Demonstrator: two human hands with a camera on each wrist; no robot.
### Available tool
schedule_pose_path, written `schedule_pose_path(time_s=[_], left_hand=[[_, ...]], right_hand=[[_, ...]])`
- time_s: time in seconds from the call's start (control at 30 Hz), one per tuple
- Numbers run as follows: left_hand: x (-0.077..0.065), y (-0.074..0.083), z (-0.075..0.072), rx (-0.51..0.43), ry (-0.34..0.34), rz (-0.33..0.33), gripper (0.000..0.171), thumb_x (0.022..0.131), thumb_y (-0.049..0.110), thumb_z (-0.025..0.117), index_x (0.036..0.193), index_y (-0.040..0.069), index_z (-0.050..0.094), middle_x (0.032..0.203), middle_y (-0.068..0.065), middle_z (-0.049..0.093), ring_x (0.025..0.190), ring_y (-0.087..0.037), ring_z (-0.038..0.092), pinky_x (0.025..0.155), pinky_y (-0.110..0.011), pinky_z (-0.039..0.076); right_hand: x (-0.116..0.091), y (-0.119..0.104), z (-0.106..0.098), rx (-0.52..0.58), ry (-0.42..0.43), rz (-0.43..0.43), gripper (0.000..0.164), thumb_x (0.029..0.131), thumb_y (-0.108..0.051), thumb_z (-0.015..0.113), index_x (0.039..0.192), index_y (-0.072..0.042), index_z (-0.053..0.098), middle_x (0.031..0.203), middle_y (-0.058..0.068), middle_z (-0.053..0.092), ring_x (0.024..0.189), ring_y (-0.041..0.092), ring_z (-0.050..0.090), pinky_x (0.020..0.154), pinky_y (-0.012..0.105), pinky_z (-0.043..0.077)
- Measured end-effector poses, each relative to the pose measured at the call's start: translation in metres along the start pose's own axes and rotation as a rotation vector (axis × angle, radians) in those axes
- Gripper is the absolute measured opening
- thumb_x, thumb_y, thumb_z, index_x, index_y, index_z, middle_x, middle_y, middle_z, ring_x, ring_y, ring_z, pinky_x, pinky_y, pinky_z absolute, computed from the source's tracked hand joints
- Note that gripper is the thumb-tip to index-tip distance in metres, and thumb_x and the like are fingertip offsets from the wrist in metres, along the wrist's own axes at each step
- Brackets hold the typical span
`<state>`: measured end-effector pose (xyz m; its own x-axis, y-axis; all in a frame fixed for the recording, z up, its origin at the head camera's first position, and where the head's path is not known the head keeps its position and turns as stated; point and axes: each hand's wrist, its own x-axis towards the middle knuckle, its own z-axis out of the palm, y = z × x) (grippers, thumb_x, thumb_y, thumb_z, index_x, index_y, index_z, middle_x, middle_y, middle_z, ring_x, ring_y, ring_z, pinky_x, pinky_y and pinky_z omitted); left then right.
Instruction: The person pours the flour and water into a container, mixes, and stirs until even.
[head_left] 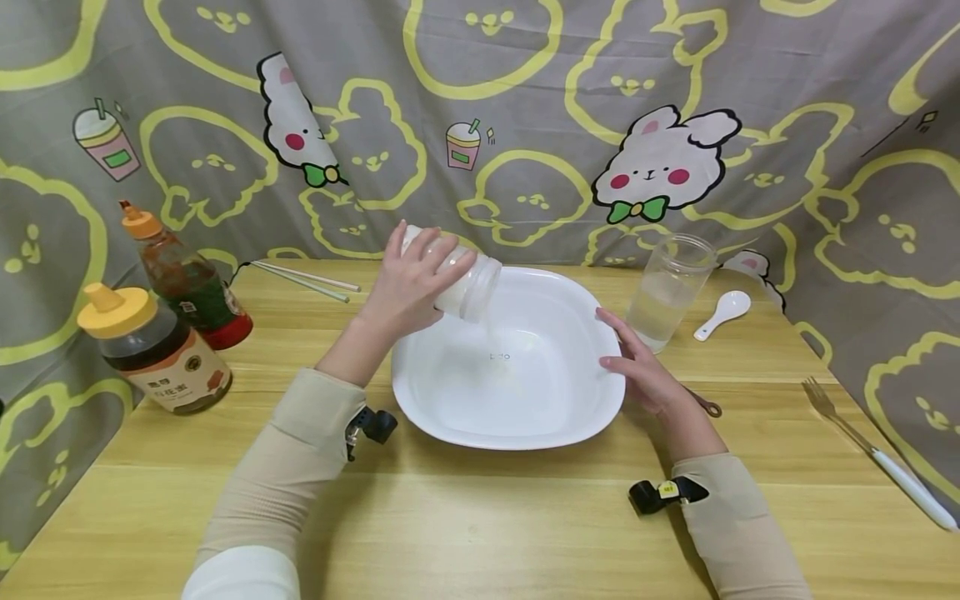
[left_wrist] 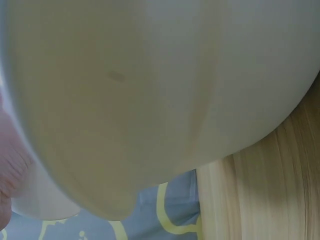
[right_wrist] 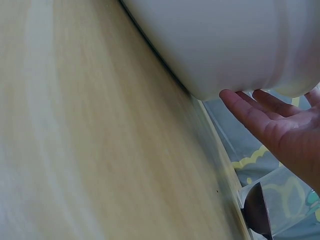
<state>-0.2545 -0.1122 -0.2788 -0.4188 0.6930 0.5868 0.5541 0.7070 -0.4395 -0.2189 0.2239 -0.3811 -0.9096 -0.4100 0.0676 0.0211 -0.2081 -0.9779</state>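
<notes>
My left hand point(head_left: 420, 271) grips a clear jar point(head_left: 468, 287), tilted with its open mouth down over the white basin point(head_left: 420, 400). Whitish contents show in the jar, and a faint pale stream falls from it into the basin. My right hand point(head_left: 645, 371) holds the basin's right rim, thumb and a finger over the edge. In the right wrist view, other fingers point(right_wrist: 245, 112) of that hand press the outer wall from below. The basin's outside fills most of the left wrist view, where only part of the left hand point(left_wrist: 10, 160) shows at the edge.
On the left stand a honey jar point(head_left: 165, 358) and a red sauce bottle point(head_left: 191, 287), with chopsticks point(head_left: 307, 281) behind. A clear cup of liquid point(head_left: 667, 292), a white spoon point(head_left: 723, 314), a brown handle end point(head_left: 708, 406) and a fork point(head_left: 862, 437) lie rightward. A patterned curtain point(head_left: 525, 200) hangs behind.
</notes>
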Motion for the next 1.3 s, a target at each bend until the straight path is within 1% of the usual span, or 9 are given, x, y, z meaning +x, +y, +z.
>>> schedule_pose_path(time_s=[0.17,0.37,0.53,0.73,0.87,1.07,1.13,1.2,1.3], left_hand=[[-0.001,0.0,0.001,0.003,0.012,0.01,0.072,0.054,0.024,0.074,0.118,0.018,0.043,0.117,-0.011,0.046,0.111,-0.033,0.036,0.095,-0.057,0.015],[0.0,0.003,0.004,-0.002,0.009,0.037,0.069,0.054,0.018,0.071,0.118,0.019,0.045,0.116,-0.011,0.048,0.109,-0.033,0.038,0.096,-0.057,0.012],[0.0,0.005,0.004,-0.015,0.005,0.027,0.069,0.054,0.019,0.072,0.118,0.019,0.045,0.116,-0.011,0.047,0.109,-0.034,0.037,0.096,-0.057,0.011],[0.0,0.006,0.007,-0.041,-0.002,-0.01,0.075,0.052,0.026,0.076,0.119,0.018,0.043,0.116,-0.011,0.046,0.109,-0.033,0.037,0.094,-0.059,0.016],[-0.003,0.004,0.01,-0.082,-0.007,-0.087,0.077,0.05,0.03,0.077,0.119,0.016,0.043,0.117,-0.011,0.046,0.108,-0.032,0.038,0.092,-0.058,0.02],[-0.009,0.0,0.013,-0.226,0.04,-0.279,0.076,0.05,0.029,0.075,0.117,0.012,0.044,0.113,-0.012,0.049,0.105,-0.031,0.041,0.089,-0.056,0.027],[-0.01,-0.004,0.013,-0.296,0.065,-0.358,0.078,0.049,0.029,0.075,0.118,0.012,0.043,0.113,-0.012,0.049,0.103,-0.031,0.042,0.087,-0.054,0.031],[-0.01,-0.007,0.011,-0.392,0.072,-0.456,0.08,0.049,0.029,0.075,0.12,0.013,0.041,0.114,-0.01,0.049,0.103,-0.03,0.042,0.086,-0.05,0.033],[-0.011,-0.015,0.01,-0.595,0.086,-0.635,0.086,0.047,0.026,0.079,0.123,0.014,0.039,0.115,-0.007,0.048,0.102,-0.026,0.043,0.086,-0.042,0.035]], right_hand=[[0.0,-0.001,0.0,0.0,0.003,0.011,0.068,0.082,0.005,0.043,0.138,-0.022,0.017,0.129,0.017,0.023,0.099,0.024,0.049,0.07,0.041,0.049],[0.0,-0.001,-0.001,0.002,0.006,0.021,0.068,0.082,0.004,0.043,0.138,-0.023,0.017,0.13,0.016,0.022,0.099,0.023,0.049,0.07,0.042,0.049],[0.0,0.0,-0.001,0.003,-0.003,0.022,0.067,0.082,0.004,0.043,0.138,-0.023,0.016,0.131,0.016,0.021,0.099,0.023,0.049,0.07,0.043,0.048],[0.0,0.0,-0.001,0.006,0.001,0.022,0.067,0.083,0.004,0.042,0.138,-0.024,0.017,0.129,0.017,0.024,0.098,0.023,0.05,0.069,0.042,0.049],[0.001,0.0,-0.001,0.005,-0.002,0.017,0.067,0.083,0.006,0.041,0.138,-0.023,0.016,0.129,0.017,0.023,0.098,0.023,0.05,0.069,0.041,0.049],[0.001,0.0,-0.001,0.007,0.002,0.016,0.067,0.083,0.007,0.04,0.138,-0.023,0.016,0.13,0.017,0.022,0.098,0.022,0.05,0.069,0.04,0.049],[0.0,-0.001,0.0,0.01,-0.001,0.015,0.067,0.083,0.006,0.04,0.138,-0.023,0.016,0.129,0.017,0.023,0.098,0.022,0.05,0.069,0.04,0.049],[0.0,-0.001,0.0,0.011,-0.003,0.012,0.067,0.083,0.006,0.041,0.138,-0.022,0.015,0.129,0.017,0.023,0.098,0.022,0.05,0.069,0.04,0.049],[0.0,0.0,0.0,0.01,0.0,0.015,0.067,0.083,0.005,0.041,0.138,-0.023,0.016,0.13,0.015,0.022,0.098,0.022,0.049,0.069,0.04,0.049]])
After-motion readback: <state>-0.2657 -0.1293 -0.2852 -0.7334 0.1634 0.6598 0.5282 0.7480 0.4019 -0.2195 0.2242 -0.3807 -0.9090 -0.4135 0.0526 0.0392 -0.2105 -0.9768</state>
